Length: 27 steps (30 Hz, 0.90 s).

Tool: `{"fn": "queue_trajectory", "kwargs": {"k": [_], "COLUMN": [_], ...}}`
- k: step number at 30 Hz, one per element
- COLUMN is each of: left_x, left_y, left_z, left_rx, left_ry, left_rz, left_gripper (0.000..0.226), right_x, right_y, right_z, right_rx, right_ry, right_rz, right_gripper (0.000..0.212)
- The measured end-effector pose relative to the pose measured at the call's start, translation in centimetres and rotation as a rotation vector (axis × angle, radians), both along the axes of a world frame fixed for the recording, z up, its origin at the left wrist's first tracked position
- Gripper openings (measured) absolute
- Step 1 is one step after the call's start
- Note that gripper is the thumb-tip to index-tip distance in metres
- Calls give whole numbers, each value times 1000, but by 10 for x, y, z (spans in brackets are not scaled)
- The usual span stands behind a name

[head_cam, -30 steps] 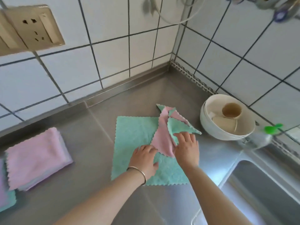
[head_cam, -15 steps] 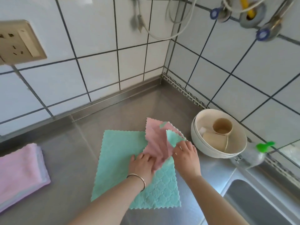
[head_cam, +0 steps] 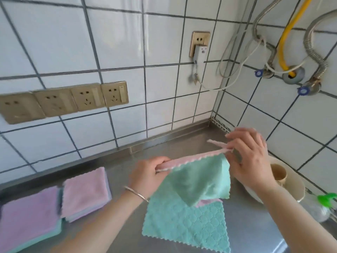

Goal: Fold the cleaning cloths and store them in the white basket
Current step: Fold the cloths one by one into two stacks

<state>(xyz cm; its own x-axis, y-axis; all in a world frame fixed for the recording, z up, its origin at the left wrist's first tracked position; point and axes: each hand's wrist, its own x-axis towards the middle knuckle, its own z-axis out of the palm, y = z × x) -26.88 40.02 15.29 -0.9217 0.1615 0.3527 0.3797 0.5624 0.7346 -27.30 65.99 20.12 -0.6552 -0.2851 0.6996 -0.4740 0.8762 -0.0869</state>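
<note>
Head cam: L hand [head_cam: 147, 177] & R hand [head_cam: 249, 157] each pinch pink/green cloth [head_cam: 200, 178] top edge, lifted.

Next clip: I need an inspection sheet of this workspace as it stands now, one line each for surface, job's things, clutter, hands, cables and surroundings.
Surface: steel counter, sink not in view.
Job's things: pink-and-green cloth held up by its top edge; green cloth lying flat beneath it; two folded stacks at the left; white basket not seen.
Clutter: cream bowls holding a cup; bottle with green cap at the right edge.
Hands: left hand grips the cloth's left corner; right hand pinches its right corner.
Cables: white cord hanging from a plugged adapter; yellow hose and metal hoses on the wall.
Surroundings: white tiled walls, a row of sockets.
</note>
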Motion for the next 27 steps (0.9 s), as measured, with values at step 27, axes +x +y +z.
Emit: {"fn": "queue_trajectory", "kwargs": {"k": [27], "left_x": [282], "left_y": [-310], "left_z": [-12], "left_rx": [57], "left_ry": [-464], "left_rz": [442], "left_gripper": [19], "right_x": [113], "right_y": [-239], "right_z": [-54], "right_rx": [-441], "right_ry": [-1174], "right_rz": [527], "right_gripper": [12]}}
